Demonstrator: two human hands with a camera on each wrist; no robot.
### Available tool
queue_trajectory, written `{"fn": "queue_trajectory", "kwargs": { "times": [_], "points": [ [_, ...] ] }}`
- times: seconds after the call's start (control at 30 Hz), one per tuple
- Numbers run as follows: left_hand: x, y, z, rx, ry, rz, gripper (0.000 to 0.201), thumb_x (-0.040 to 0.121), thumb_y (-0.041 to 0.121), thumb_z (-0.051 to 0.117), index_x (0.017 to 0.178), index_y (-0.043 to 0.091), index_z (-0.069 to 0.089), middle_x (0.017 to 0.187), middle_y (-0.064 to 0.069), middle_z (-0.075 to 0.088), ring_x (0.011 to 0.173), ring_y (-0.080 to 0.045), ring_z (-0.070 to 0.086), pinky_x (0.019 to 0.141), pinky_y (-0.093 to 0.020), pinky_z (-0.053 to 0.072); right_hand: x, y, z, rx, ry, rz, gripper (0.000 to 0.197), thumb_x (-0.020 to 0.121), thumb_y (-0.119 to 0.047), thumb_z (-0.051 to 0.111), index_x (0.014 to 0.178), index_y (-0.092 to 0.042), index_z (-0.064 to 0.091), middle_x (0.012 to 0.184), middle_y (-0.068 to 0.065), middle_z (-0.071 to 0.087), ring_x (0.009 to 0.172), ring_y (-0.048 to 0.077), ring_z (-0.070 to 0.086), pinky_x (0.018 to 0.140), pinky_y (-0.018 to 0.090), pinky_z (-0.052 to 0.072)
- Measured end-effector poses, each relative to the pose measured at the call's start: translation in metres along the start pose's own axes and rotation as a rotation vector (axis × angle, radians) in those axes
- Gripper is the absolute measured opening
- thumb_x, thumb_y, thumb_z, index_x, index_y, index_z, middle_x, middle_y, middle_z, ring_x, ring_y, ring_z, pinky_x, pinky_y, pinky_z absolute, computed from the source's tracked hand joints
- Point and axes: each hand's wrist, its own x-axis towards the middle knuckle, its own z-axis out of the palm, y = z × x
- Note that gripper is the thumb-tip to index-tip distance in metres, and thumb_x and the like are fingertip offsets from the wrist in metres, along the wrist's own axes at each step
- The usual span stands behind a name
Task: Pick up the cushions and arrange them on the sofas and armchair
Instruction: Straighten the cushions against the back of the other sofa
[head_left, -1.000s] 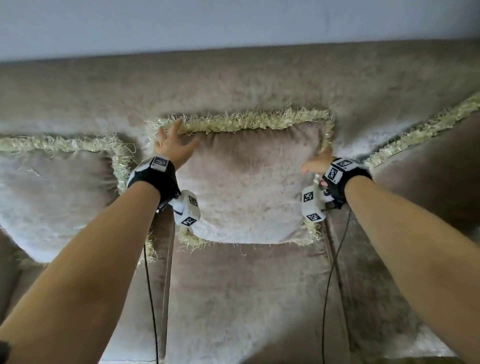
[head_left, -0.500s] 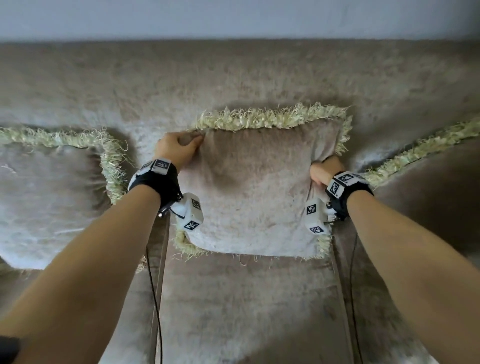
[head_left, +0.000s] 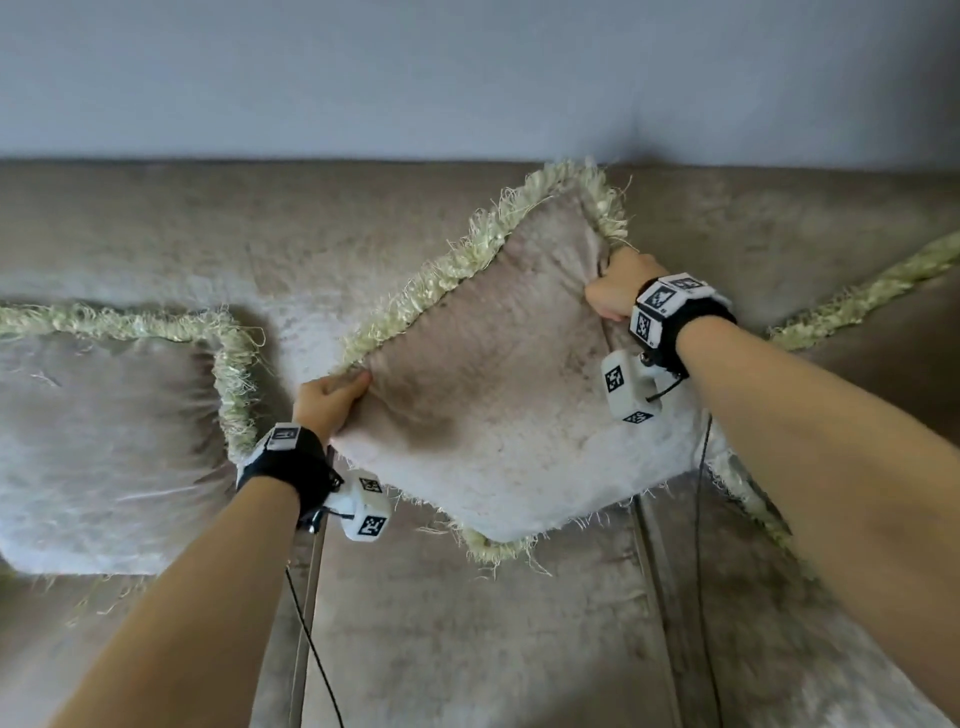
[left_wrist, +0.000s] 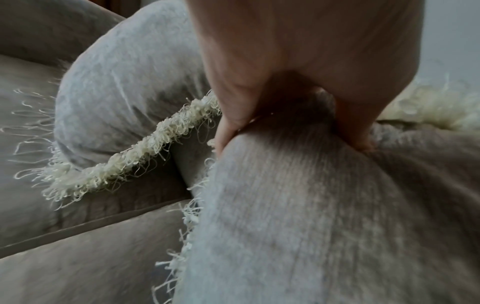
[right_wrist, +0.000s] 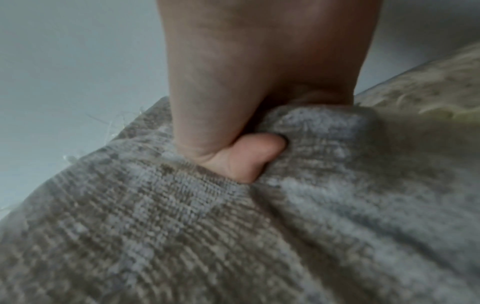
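Observation:
A beige velvet cushion (head_left: 498, 395) with a pale yellow fringe is held tilted like a diamond against the sofa's backrest (head_left: 208, 228). My left hand (head_left: 332, 397) pinches its left corner, seen close in the left wrist view, where the thumb and fingers bunch the cushion fabric (left_wrist: 311, 205). My right hand (head_left: 618, 291) grips its upper right edge below the top corner; in the right wrist view the thumb digs into the cushion fabric (right_wrist: 233, 226). A second fringed cushion (head_left: 98, 447) leans on the backrest at the left. A third cushion (head_left: 883, 332) shows at the right edge.
The sofa seat (head_left: 467, 634) stretches below the held cushion, with seams between its sections. A plain grey wall (head_left: 467, 78) rises behind the backrest. Thin black cables (head_left: 311, 639) hang from both wrist cameras.
Both hands went from resting on the middle cushion to gripping it. They lifted and turned it from square to a diamond tilt, the right hand rising and the left hand dropping.

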Motion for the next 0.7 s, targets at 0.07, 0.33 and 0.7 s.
{"fn": "queue_trajectory", "kwargs": {
  "times": [0.07,0.33,0.7],
  "points": [
    [0.006,-0.012,0.005,0.016,0.022,-0.002,0.062,0.077,0.031,0.079,0.110,-0.017,0.057,0.114,-0.036,0.060,0.104,-0.048,0.061,0.096,-0.058,0.045,0.011,0.002,0.018,-0.003,0.016,-0.032,0.021,0.073,-0.014,0.053,0.093,-0.007,0.053,0.098,0.014,0.057,0.082,0.034,0.058,0.067,0.031,0.047],
    [0.068,-0.075,-0.018,-0.019,0.173,-0.082,0.086,0.046,0.051,0.083,0.114,0.003,0.066,0.106,-0.013,0.070,0.099,-0.031,0.067,0.093,-0.048,0.053,0.050,-0.024,0.070,0.016,0.055,-0.185,0.019,0.082,-0.021,0.054,0.098,-0.012,0.053,0.095,0.009,0.055,0.080,0.030,0.056,0.065,0.030,0.042],
    [0.044,-0.040,-0.017,0.303,0.187,0.020,0.063,0.079,0.054,0.067,0.127,0.016,0.050,0.119,-0.006,0.058,0.109,-0.027,0.058,0.098,-0.043,0.047,0.056,-0.025,0.073,-0.011,0.017,-0.033,0.082,0.075,-0.027,0.061,0.146,-0.016,0.022,0.140,0.015,0.043,0.129,0.036,0.041,0.105,0.052,0.037]
  ]
}}
